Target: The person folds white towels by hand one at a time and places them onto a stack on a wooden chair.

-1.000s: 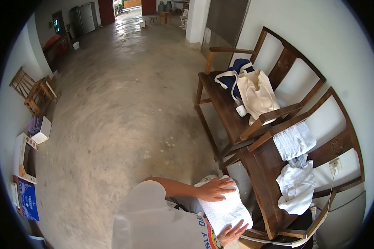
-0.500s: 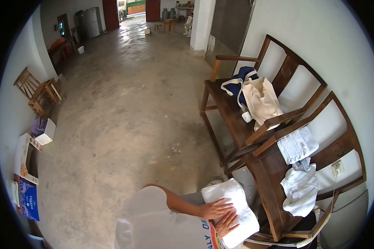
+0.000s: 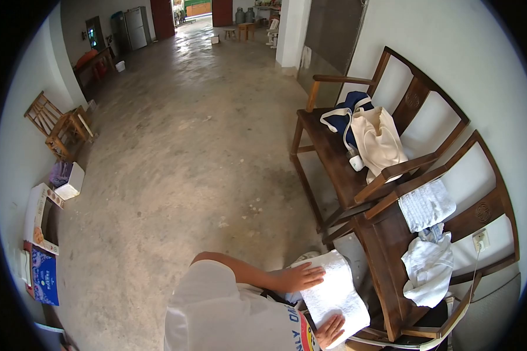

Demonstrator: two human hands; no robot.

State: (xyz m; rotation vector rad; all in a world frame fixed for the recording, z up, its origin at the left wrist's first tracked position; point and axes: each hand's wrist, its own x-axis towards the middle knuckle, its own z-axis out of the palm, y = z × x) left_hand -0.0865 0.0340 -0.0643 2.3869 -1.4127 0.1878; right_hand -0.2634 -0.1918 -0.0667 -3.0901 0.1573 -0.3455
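Note:
A folded white towel (image 3: 335,291) lies across my lap. My left hand (image 3: 305,276) rests flat on its far upper part with the fingers stretched out. Near the lower edge, close to my shirt, my right hand (image 3: 330,331) also lies on the towel, fingers extended. Nothing is gripped in either hand. Beside my lap, a wooden chair (image 3: 386,275) bears a folded white cloth (image 3: 426,204) and a crumpled white garment (image 3: 429,268).
Another wooden armchair (image 3: 334,167) holds a cream tote bag (image 3: 377,140) and a navy bag (image 3: 357,100). A power socket (image 3: 481,240) with a cord is on the right wall. Boxes (image 3: 44,275) and a bamboo chair (image 3: 58,126) stand along the left wall.
My hands were close together at the middle of the towel. Now they are apart, the left towards the upper edge and the right towards the lower edge. The view has shifted slightly.

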